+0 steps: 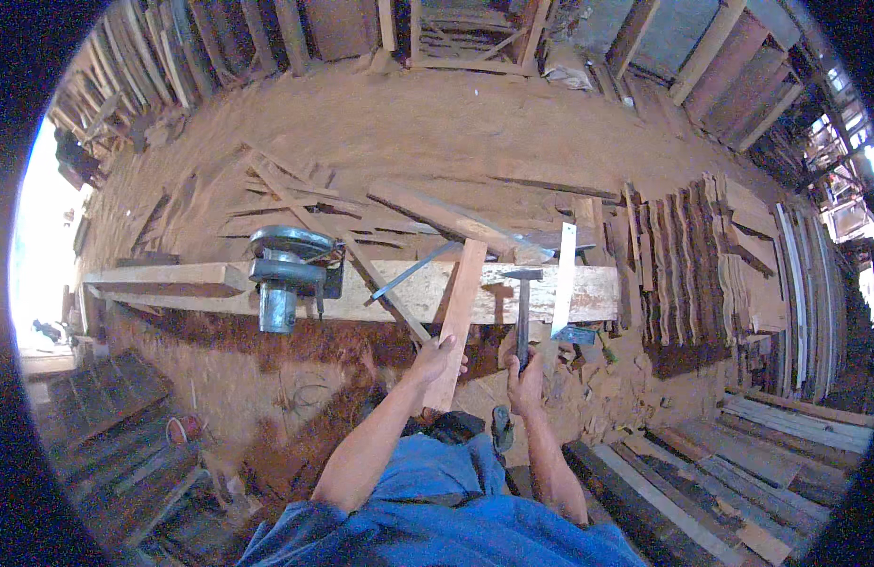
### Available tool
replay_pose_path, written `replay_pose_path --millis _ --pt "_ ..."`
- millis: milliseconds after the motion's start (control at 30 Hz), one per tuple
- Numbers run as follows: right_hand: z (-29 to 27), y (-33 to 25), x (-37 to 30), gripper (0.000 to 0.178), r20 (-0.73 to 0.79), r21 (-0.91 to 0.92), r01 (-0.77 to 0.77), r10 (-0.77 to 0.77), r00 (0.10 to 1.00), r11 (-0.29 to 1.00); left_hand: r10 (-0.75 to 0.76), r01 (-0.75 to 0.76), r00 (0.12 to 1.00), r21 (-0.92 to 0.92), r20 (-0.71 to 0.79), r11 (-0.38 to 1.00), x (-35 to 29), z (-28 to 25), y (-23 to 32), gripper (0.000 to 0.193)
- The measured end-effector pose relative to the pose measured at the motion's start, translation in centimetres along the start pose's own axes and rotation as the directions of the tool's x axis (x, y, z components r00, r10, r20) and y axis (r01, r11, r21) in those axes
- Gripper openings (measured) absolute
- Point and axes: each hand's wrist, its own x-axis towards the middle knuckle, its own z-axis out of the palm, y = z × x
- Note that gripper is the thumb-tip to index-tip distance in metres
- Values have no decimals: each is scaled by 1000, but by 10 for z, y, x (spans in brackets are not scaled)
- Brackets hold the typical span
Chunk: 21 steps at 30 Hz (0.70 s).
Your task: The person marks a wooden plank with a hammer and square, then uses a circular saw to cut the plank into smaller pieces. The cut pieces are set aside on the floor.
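Had room over the tabletop [598, 297], far right. Was blocked leftward by the white square [564, 281], hammer [523, 315], board [462, 307] and power tool [279, 274].

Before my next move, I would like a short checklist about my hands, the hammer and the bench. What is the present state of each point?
1. Left hand grips the wooden board: ok.
2. Right hand holds the hammer by its handle: ok.
3. Hammer head apart from the board: ok.
4. Bench free of other tools: not ok, a power tool and a square are there.
5. Power tool disconnected from electricity: cannot tell.
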Motion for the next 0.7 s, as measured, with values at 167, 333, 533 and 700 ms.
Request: replay_pose_path --millis 167,333,533,700 --pt "-15 -22 24 46 33 58 -11 9 999 998 -57 57 998 -27 -3 998 18 11 -14 42" --pt "-26 -56 50 46 49 -209 50 -40 998 977 -153 151 988 -49 -36 987 12 25 -2 41" --pt "-20 -79 96 43 179 -264 265 -223 958 927 -170 168 981 -29 -93 985 5 36 22 44" --pt "-11 -101 110 41 191 -366 196 -133 973 910 -169 166 978 -38 -124 985 12 35 14 47"
